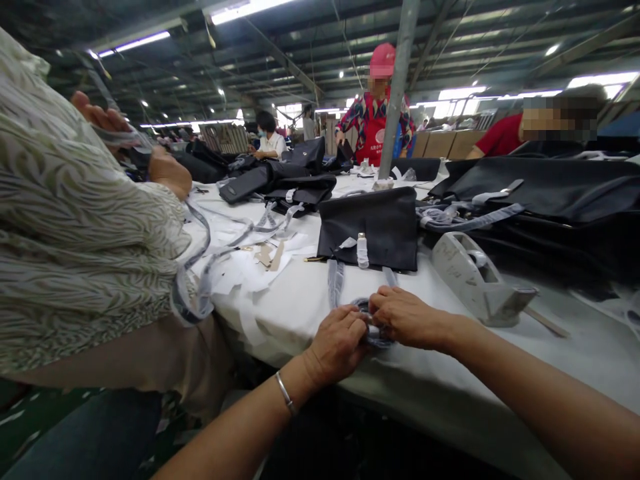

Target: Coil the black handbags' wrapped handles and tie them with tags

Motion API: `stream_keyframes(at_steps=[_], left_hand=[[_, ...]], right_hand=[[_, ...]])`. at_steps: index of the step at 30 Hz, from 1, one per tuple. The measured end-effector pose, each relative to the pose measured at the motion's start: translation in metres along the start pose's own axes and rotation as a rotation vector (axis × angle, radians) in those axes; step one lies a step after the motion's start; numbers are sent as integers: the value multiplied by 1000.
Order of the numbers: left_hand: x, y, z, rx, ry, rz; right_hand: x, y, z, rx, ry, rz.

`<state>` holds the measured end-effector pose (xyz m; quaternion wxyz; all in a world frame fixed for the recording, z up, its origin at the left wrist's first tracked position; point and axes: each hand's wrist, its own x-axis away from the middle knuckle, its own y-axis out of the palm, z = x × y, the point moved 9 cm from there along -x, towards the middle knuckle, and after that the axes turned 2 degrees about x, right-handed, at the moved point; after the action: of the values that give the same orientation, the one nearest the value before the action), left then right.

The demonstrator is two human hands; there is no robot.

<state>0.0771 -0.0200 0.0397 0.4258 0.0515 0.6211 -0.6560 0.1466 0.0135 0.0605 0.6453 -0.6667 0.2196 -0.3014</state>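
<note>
Black bag point(369, 223): on white table point(295, 303), beyond the hands
Wrapped strap point(379, 339): coiled by the near edge
Left hand point(340, 340): clamped on strap's left
Right hand point(403, 317): clamped on its right
Tape dispenser point(480, 283): right of bag
Open room: white tabletop between strap and paper scraps point(250, 273)

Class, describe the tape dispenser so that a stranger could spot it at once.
Start with the white-covered table in the foreground. Just right of the upright black bag near its middle sits the tape dispenser. Pale grey and chunky, it stands out from the dark bags beyond it.
</note>
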Motion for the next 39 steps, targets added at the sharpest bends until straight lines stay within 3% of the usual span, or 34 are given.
stream_keyframes(at_steps=[6,10,13,16,18,21,27,33,39], left_hand=[[-8,12,3,-88,-7,-271],[-9,14,6,-105,-14,-344],[-5,17,5,-100,-51,-286],[0,21,4,-142,-102,-196],[3,26,6,-181,-104,-190],[6,32,10,-222,-69,-219],[9,35,7,-274,-90,-175],[0,29,6,-181,-127,-270],[-5,21,0,-41,-100,-359]], right_hand=[[4,6,-7,-144,-19,-40],[11,3,-3,-240,47,52],[24,12,-1,-262,56,183],[40,31,4,-110,89,437],[50,43,6,4,123,630],[55,56,8,78,126,752],[60,62,29,33,133,692],[65,82,49,-142,179,602],[65,76,54,-358,252,598]])
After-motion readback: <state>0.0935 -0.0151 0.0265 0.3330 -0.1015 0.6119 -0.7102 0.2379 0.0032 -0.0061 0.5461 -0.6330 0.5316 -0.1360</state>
